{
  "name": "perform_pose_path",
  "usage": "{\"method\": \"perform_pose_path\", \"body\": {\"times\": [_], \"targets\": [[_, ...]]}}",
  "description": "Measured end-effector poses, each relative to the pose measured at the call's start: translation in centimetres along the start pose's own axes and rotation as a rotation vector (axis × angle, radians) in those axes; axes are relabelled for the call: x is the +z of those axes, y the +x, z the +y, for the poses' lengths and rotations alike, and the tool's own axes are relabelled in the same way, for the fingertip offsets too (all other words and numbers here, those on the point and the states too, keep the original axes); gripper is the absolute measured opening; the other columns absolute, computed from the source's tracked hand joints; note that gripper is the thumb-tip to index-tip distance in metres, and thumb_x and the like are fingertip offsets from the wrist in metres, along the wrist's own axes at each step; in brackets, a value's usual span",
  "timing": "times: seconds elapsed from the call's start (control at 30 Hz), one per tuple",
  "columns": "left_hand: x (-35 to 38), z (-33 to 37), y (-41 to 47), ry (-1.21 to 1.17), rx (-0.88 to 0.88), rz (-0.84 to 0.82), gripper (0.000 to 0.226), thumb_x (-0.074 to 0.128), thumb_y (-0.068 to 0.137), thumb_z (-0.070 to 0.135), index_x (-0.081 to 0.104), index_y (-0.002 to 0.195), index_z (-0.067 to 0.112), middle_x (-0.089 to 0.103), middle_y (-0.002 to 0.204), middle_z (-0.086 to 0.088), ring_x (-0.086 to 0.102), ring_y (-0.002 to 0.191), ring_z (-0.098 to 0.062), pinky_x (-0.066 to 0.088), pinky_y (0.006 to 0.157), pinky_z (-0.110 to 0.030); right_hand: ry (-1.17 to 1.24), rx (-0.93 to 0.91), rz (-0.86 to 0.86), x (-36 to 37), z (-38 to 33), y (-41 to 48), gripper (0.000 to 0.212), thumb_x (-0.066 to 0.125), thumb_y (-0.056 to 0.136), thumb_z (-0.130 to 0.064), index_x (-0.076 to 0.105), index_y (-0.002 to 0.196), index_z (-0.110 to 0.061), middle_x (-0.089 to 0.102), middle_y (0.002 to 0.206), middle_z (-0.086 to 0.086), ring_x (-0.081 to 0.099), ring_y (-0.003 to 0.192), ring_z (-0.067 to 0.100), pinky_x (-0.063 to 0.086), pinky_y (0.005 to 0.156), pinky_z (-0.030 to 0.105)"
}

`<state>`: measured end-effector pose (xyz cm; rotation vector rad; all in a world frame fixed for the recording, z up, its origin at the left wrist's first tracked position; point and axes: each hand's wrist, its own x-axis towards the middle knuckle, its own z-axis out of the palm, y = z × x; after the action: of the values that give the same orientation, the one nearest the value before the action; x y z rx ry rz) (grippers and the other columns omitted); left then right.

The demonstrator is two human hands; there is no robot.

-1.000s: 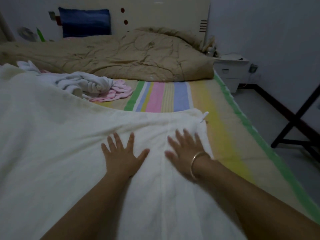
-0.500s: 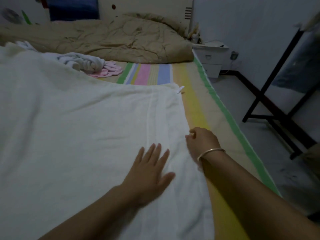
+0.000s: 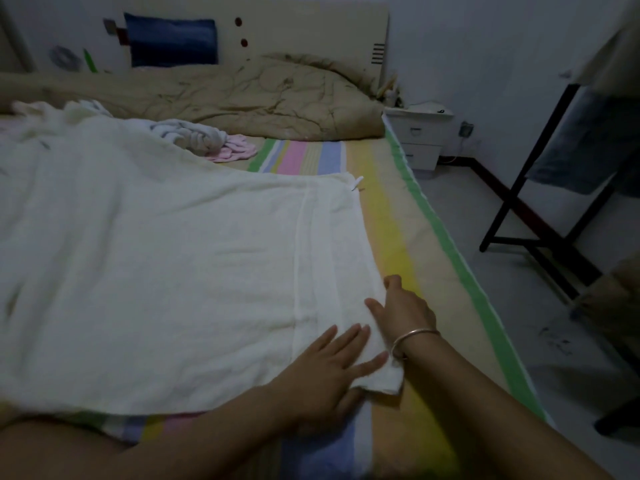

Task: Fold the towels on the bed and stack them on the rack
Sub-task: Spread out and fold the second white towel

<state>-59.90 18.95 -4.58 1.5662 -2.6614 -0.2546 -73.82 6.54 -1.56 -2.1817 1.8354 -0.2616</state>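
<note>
Towel (image 3: 173, 271) lies spread across the near half of the bed (image 3: 391, 230), with crumpled towels (image 3: 194, 136) heaped behind. The left hand (image 3: 329, 368) presses the towel's near right corner, fingers straight and close together. The right hand (image 3: 405, 310) pinches the right hem, fingers curled. A rack (image 3: 509, 242) stands off the bed's right edge.

No legible text, number or brand appears in the head view. The small white tag (image 3: 356, 183) at the far corner of the large cream terry towel (image 3: 173, 254) is too small to read. The beige headboard panel (image 3: 311, 26) carries only dark red dots and a block of short black bars, which form no characters.
</note>
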Motion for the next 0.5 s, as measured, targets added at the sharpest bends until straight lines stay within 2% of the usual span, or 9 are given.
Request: {"method": "perform_pose_path", "body": {"times": [0.03, 0.1, 0.17, 0.3, 0.33, 0.37, 0.4, 0.47, 0.5], "targets": [[-0.3, 0.2, 0.2, -0.013, 0.046, 0.042, 0.06, -0.004, 0.095, 0.051, 0.009, 0.153, 0.037, 0.014, 0.16, -0.012, 0.009, 0.148, -0.031, 0.014, 0.119, -0.052, -0.005, -0.011, -0.006, -0.2, 0.1, -0.1, 0.048, 0.049, 0.094, -0.048, 0.034, 0.128, -0.017, 0.061, 0.116, 0.012, 0.059, 0.103, 0.034, 0.047, 0.081, 0.038], [-0.6, 1.1, 0.3, -0.062, 0.097, 0.034, 0.057, -0.003, 0.093, 0.054, -0.002, 0.149, 0.045, -0.001, 0.162, -0.004, -0.007, 0.149, -0.024, -0.007, 0.12, -0.043, -0.037, -0.031, -0.031, -0.5, 0.5, -0.2, 0.052, 0.049, 0.093, -0.048, 0.033, 0.131, -0.016, 0.06, 0.119, 0.013, 0.058, 0.107, 0.035, 0.046, 0.083, 0.039], [-0.6, 2.1, 0.3, -0.108, 0.137, 0.043, 0.054, 0.004, 0.097, 0.051, -0.003, 0.15, 0.044, -0.007, 0.162, -0.004, -0.012, 0.148, -0.021, -0.013, 0.119, -0.039, -0.081, -0.035, -0.046, -0.7, 1.2, -0.3, 0.055, 0.049, 0.093, -0.05, 0.032, 0.133, -0.016, 0.059, 0.121, 0.013, 0.057, 0.109, 0.035, 0.046, 0.084, 0.039], [0.4, 2.4, 0.5, -0.055, 0.144, -0.003, 0.056, 0.017, 0.101, 0.051, -0.005, 0.152, 0.041, -0.016, 0.16, -0.005, -0.02, 0.147, -0.02, -0.014, 0.118, -0.043, -0.158, -0.052, -0.037, -0.8, 1.3, -0.8, 0.056, 0.047, 0.093, -0.051, 0.03, 0.134, -0.018, 0.061, 0.119, 0.01, 0.058, 0.107, 0.033, 0.043, 0.079, 0.036], [0.3, 2.4, 0.6, -0.096, 0.137, -0.017, 0.056, 0.02, 0.101, 0.052, -0.001, 0.152, 0.041, -0.012, 0.161, -0.003, -0.017, 0.147, -0.018, -0.014, 0.118, -0.038, -0.177, -0.071, -0.012, -0.9, 1.0, -0.8, 0.057, 0.05, 0.092, -0.049, 0.029, 0.135, -0.018, 0.059, 0.121, 0.01, 0.056, 0.11, 0.032, 0.043, 0.08, 0.036], [-0.2, 2.4, 0.6, -0.21, 0.111, -0.01, 0.053, 0.024, 0.102, 0.05, 0.012, 0.153, 0.039, 0.0, 0.163, -0.001, -0.007, 0.149, -0.014, -0.009, 0.118, -0.03, -0.189, -0.102, 0.024, -1.0, 0.7, -0.9, 0.06, 0.053, 0.091, -0.045, 0.027, 0.138, -0.018, 0.055, 0.126, 0.009, 0.052, 0.115, 0.031, 0.043, 0.084, 0.036], [-0.9, 2.0, 0.5, -0.401, 0.052, 0.043, 0.047, 0.03, 0.103, 0.044, 0.032, 0.149, 0.035, 0.02, 0.16, 0.0, 0.012, 0.147, -0.009, 0.002, 0.118, -0.021, -0.198, -0.159, 0.07, -0.9, 0.3, -0.6, 0.063, 0.057, 0.089, -0.039, 0.026, 0.141, -0.02, 0.048, 0.133, 0.008, 0.044, 0.122, 0.029, 0.042, 0.09, 0.037], [-2.5, 0.6, 0.0, -0.743, -0.124, 0.226, 0.035, 0.04, 0.102, 0.031, 0.066, 0.122, 0.023, 0.063, 0.129, 0.004, 0.054, 0.119, -0.001, 0.035, 0.105, -0.014, -0.176, -0.314, 0.124, -0.5, -0.9, 0.1, 0.07, 0.059, 0.084, -0.028, 0.028, 0.145, -0.02, 0.034, 0.146, 0.008, 0.026, 0.136, 0.029, 0.033, 0.106, 0.036], [-3.1, -0.7, -0.6, -0.797, -0.228, 0.35, 0.034, 0.042, 0.099, 0.029, 0.073, 0.107, 0.02, 0.072, 0.109, 0.006, 0.063, 0.101, 0.002, 0.045, 0.094, -0.016, -0.158, -0.4, 0.114, 0.1, -2.2, 0.4, 0.07, 0.058, 0.082, -0.03, 0.031, 0.146, -0.019, 0.032, 0.15, 0.009, 0.022, 0.14, 0.029, 0.026, 0.113, 0.035]]}}
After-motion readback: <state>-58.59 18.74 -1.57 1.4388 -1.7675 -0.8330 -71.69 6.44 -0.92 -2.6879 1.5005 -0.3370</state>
